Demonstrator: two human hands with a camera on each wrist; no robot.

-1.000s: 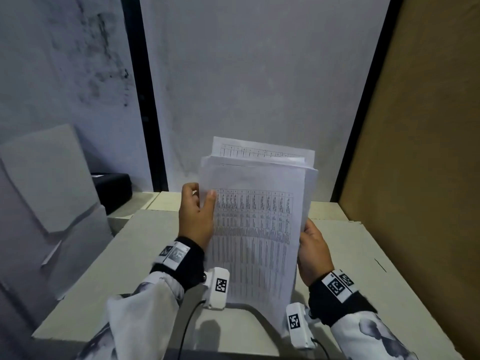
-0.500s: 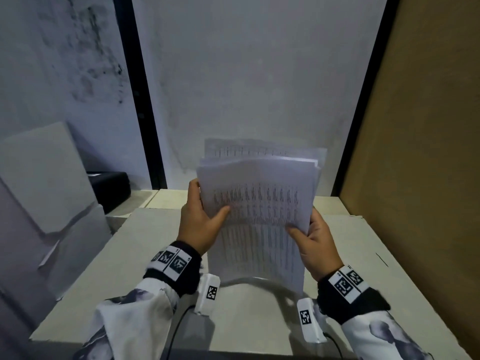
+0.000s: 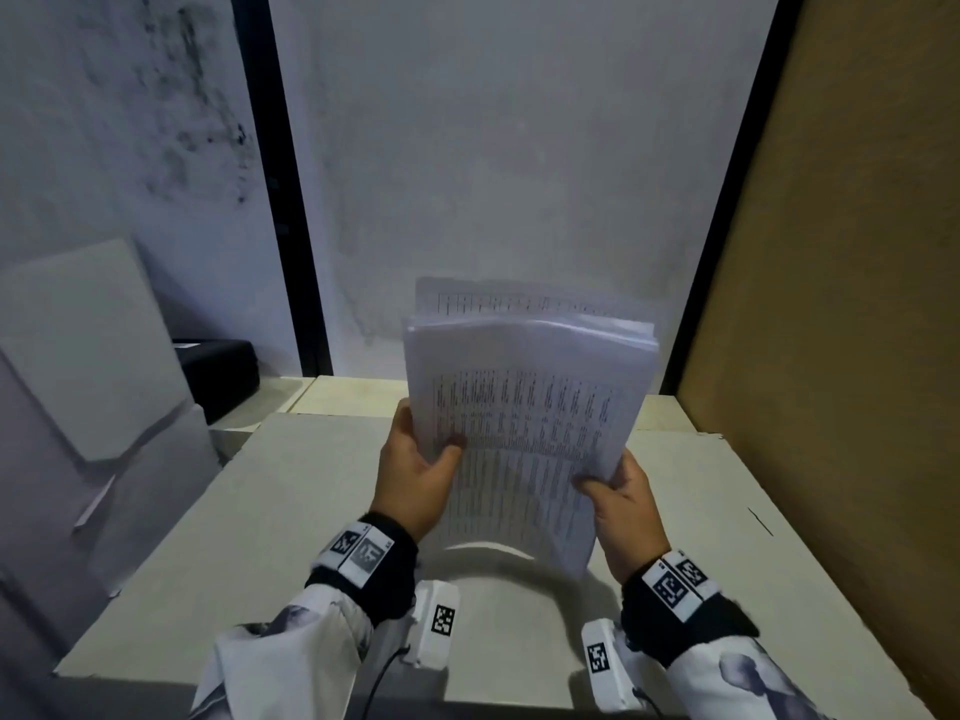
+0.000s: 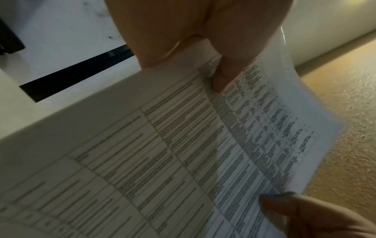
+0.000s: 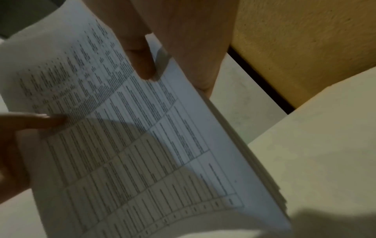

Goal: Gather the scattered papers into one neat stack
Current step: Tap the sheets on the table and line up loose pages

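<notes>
A stack of white printed papers (image 3: 524, 423) with dense tables stands nearly upright over the pale table (image 3: 311, 511), its lower edge at or just above the tabletop. My left hand (image 3: 415, 470) grips its left edge, thumb on the front sheet. My right hand (image 3: 618, 491) grips the right edge lower down, thumb on the front. The top edges are uneven, with one sheet sticking up behind. In the left wrist view the papers (image 4: 183, 153) fill the frame under my left hand (image 4: 203, 48). In the right wrist view my right hand (image 5: 162, 48) pinches the papers (image 5: 132, 136).
A brown board (image 3: 841, 356) walls off the right side. Grey cardboard sheets (image 3: 88, 366) lean at the left, with a black box (image 3: 218, 371) behind them. A white wall with a black vertical strip (image 3: 291, 226) stands behind the table.
The stack has dropped lower toward the table and bowed. My right thumb came round onto the front sheet, and my left hand slid to a lower grip.
</notes>
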